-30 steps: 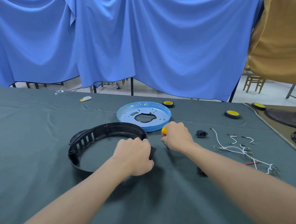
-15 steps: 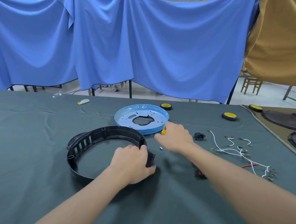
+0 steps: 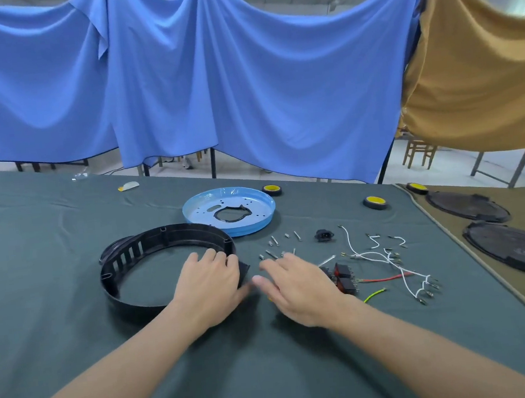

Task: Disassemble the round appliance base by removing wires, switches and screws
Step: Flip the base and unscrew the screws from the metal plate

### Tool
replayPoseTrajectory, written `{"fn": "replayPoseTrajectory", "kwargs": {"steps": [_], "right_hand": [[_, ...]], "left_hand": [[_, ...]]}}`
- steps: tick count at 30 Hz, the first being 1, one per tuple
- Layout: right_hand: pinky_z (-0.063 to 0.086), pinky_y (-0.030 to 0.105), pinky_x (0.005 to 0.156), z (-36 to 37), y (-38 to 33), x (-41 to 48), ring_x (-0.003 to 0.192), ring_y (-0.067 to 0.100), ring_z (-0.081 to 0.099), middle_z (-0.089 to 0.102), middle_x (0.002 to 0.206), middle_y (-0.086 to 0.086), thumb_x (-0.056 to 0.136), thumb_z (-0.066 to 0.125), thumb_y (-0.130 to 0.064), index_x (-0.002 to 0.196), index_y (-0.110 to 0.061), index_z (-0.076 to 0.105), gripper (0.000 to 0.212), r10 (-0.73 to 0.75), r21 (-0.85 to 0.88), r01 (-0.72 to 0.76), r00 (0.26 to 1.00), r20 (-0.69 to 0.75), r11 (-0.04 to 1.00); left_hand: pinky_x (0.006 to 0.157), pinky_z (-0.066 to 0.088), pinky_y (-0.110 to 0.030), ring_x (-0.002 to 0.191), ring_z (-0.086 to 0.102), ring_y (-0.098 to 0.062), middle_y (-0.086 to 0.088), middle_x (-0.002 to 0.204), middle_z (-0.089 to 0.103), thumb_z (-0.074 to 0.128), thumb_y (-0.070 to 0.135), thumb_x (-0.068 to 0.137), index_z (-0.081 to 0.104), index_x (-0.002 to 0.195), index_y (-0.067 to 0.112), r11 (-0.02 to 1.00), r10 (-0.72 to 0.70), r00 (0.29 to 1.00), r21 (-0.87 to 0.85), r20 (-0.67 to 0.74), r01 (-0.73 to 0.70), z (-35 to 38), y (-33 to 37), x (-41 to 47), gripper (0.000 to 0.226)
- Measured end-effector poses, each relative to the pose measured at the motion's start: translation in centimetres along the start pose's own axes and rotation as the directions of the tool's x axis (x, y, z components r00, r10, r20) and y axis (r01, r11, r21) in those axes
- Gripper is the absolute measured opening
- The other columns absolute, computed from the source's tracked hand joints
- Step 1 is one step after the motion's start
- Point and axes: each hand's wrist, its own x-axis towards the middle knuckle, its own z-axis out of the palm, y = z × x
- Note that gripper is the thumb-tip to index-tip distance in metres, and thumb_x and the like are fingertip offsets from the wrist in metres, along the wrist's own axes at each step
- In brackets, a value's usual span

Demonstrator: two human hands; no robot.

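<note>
The black ring base (image 3: 162, 239) lies flat on the worktop (image 3: 57, 314), just in front of the blue plate (image 3: 255, 209). The left hand (image 3: 210, 284) has its grip closed over the ring's right rim. The right hand (image 3: 298, 286) is spread, grip apart and empty. Caution: loose screws (image 3: 278, 248) lie just beyond its fingertips, and a careless sweep could scatter them or snag the nearby wires (image 3: 369, 254) and switches (image 3: 342, 274).

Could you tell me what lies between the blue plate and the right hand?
Loose screws lie scattered on the cloth between the blue plate and the right hand, as the head view shows.
</note>
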Motion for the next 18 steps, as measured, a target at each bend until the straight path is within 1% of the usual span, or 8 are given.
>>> {"fn": "replayPoseTrajectory", "kwargs": {"steps": [1,3,5,7,10,14,16,18], "right_hand": [[0.037,0.035,0.08,-0.1,-0.1,-0.1,0.089,0.025,0.047,0.06,0.091,0.005,0.097,0.024,-0.058,0.098,-0.011,0.054,0.056,-0.007,-0.007,0.007,1.0,-0.018,1.0],[0.032,0.036,0.08,-0.4,-0.1,-0.1,0.085,0.02,0.04,0.054,0.085,-0.002,0.091,0.027,-0.072,0.084,-0.014,0.048,0.061,-0.051,-0.035,0.05,0.998,-0.025,0.998],[0.029,0.039,0.081,-0.3,-0.2,-0.4,0.085,0.017,0.032,0.044,0.081,-0.006,0.092,0.038,-0.068,0.079,-0.017,0.04,0.053,-0.107,-0.066,0.105,0.994,-0.028,0.992],[0.03,0.042,0.083,0.0,-0.1,-0.8,0.085,0.017,0.028,0.037,0.08,-0.005,0.096,0.043,-0.055,0.077,-0.017,0.035,0.043,-0.144,-0.083,0.14,0.989,-0.045,0.987],[0.032,0.046,0.089,0.5,0.4,-1.1,0.088,0.019,0.027,0.035,0.086,-0.002,0.094,0.044,-0.045,0.078,-0.017,0.036,0.033,-0.151,-0.126,0.146,0.988,-0.026,0.981],[0.028,0.043,0.093,0.7,0.8,-1.6,0.091,0.019,0.027,0.037,0.095,0.0,0.095,0.035,-0.058,0.084,-0.018,0.038,0.042,-0.135,-0.129,0.139,0.99,0.042,0.982],[0.027,0.044,0.093,0.8,0.7,-1.9,0.093,0.021,0.03,0.042,0.101,0.002,0.096,0.03,-0.058,0.086,-0.018,0.037,0.042,-0.155,-0.149,0.159,0.987,0.034,0.976],[0.028,0.045,0.092,0.8,0.6,-2.1,0.098,0.024,0.034,0.046,0.111,0.004,0.098,0.03,-0.055,0.091,-0.016,0.043,0.042,-0.159,-0.167,0.16,0.987,0.023,0.973]], "left_hand": [[0.078,0.036,-0.037,0.103,0.058,-0.025,-0.002,0.106,0.065,0.031,0.065,0.095,0.055,0.104,0.018,1.0,0.002,1.0,-0.002,-0.025,-0.002,-0.2,0.0,-0.2,0.053],[0.073,0.038,-0.038,0.089,0.061,-0.026,-0.004,0.092,0.067,0.044,0.063,0.092,0.059,0.094,0.016,0.999,0.031,0.997,-0.026,-0.065,-0.033,-0.9,-0.1,-0.6,0.049],[0.064,0.042,-0.038,0.07,0.061,-0.028,-0.007,0.072,0.064,0.068,0.057,0.081,0.061,0.076,0.013,0.996,0.08,0.988,-0.025,-0.131,-0.084,-1.0,-0.2,-0.9,0.044],[0.059,0.043,-0.038,0.06,0.057,-0.029,-0.008,0.063,0.059,0.078,0.05,0.074,0.058,0.069,0.012,0.993,0.11,0.971,-0.025,-0.212,-0.118,-1.1,-0.2,-1.0,0.043],[0.063,0.044,-0.037,0.064,0.055,-0.029,-0.008,0.066,0.056,0.074,0.046,0.077,0.057,0.071,0.012,0.992,0.12,0.953,-0.004,-0.278,-0.126,-1.0,0.1,-1.2,0.038],[0.076,0.044,-0.04,0.08,0.058,-0.03,-0.009,0.082,0.06,0.061,0.037,0.087,0.061,0.081,0.009,0.993,0.114,0.929,0.008,-0.353,-0.119,-0.9,0.4,-1.9,0.028],[0.077,0.044,-0.038,0.083,0.06,-0.03,-0.009,0.087,0.062,0.055,0.028,0.089,0.062,0.08,0.009,0.986,0.153,0.892,0.006,-0.425,-0.166,-0.9,0.6,-2.2,0.022],[0.074,0.044,-0.037,0.081,0.061,-0.027,-0.006,0.087,0.063,0.055,0.022,0.088,0.063,0.077,0.01,0.973,0.202,0.85,0.002,-0.486,-0.231,-0.9,1.1,-2.5,0.018]]}}
